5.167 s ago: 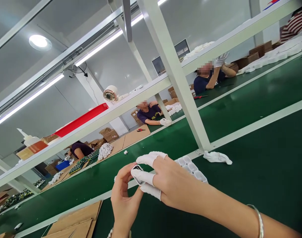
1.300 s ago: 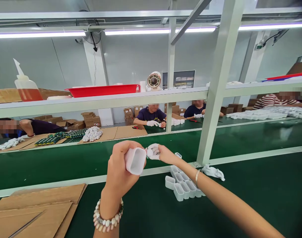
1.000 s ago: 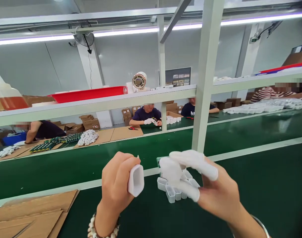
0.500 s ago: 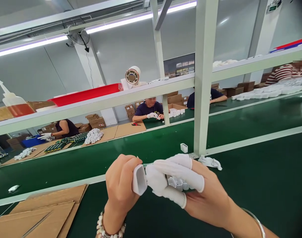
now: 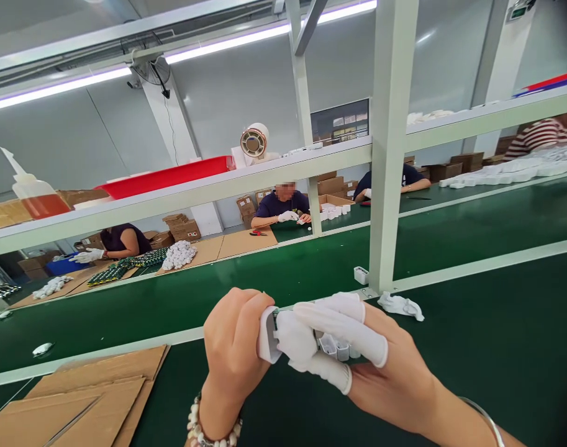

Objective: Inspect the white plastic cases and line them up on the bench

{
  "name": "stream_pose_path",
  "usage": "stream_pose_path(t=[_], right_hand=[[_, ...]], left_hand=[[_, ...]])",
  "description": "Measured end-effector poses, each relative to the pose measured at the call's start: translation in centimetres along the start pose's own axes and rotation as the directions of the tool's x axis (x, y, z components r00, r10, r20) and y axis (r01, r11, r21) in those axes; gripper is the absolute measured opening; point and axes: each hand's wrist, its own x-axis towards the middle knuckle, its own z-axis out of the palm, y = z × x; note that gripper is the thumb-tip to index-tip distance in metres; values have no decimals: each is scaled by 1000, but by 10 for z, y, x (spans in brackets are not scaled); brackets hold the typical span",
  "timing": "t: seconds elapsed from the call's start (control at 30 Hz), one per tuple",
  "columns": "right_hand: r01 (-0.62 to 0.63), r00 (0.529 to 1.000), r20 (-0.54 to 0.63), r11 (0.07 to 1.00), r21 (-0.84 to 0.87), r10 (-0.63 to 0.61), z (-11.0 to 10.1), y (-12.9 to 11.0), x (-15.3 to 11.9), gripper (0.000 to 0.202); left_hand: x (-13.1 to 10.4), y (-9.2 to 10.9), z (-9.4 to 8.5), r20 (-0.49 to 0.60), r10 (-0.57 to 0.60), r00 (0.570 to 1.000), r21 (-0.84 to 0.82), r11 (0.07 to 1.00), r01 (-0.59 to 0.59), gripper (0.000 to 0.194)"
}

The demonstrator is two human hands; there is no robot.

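Observation:
My left hand point(image 5: 236, 347) is bare-fingered and closed around a white hollow plastic casing point(image 5: 268, 338), its open end facing right. My right hand point(image 5: 371, 354), with white finger cots on its fingers, pinches a rounded white plastic piece point(image 5: 296, 335). A sliver of green circuit board point(image 5: 276, 318) shows between that piece and the casing, at the casing's mouth. How far the board reaches inside is hidden. Behind my right fingers, several open white casings point(image 5: 335, 346) stand on the green table, partly covered.
Flattened cardboard point(image 5: 78, 397) lies at left. Beyond runs a green belt point(image 5: 283, 267) bearing a white casing point(image 5: 361, 275) and a small white packet point(image 5: 42, 349). A metal post point(image 5: 390, 149) rises near crumpled white gloves point(image 5: 400, 306). Co-workers sit across the belt.
The casing in my left hand has turned, and the board with the white piece now meets its mouth. On the belt, the loose casing and packet have shifted right. The view moved slightly.

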Motion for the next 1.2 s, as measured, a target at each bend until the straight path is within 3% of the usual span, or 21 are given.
stream_pose_path(t=[0.27, 0.5, 0.7, 0.83, 1.0, 1.2], right_hand=[[29, 1000, -1, 998, -53, -30, 0, -5, -1, 44], [-36, 999, -13, 988, -150, 34, 1, -8, -2, 36], [-63, 998, -10, 982, -178, 62, 1, -5, -4, 43], [-68, 998, -5, 984, -167, 68, 3, -3, -6, 42], [-166, 986, -47, 983, -77, 162, 8, -4, -5, 34], [-5, 995, -100, 986, -166, -12, 10, -2, -1, 18]], left_hand=[[1, 3, -1, 14, -18, 1000, 27, 999, 18, 19], [2, 3, 2, 29, -48, 998, 82, 996, 46, 15], [0, 1, 4, 67, -54, 996, 101, 994, 47, 14], [0, 2, 3, 87, -69, 994, 94, 994, 60, 15], [0, 5, 2, 83, -91, 992, 114, 990, 81, 15], [-3, 2, 4, 71, -122, 990, 119, 986, 113, 16]])
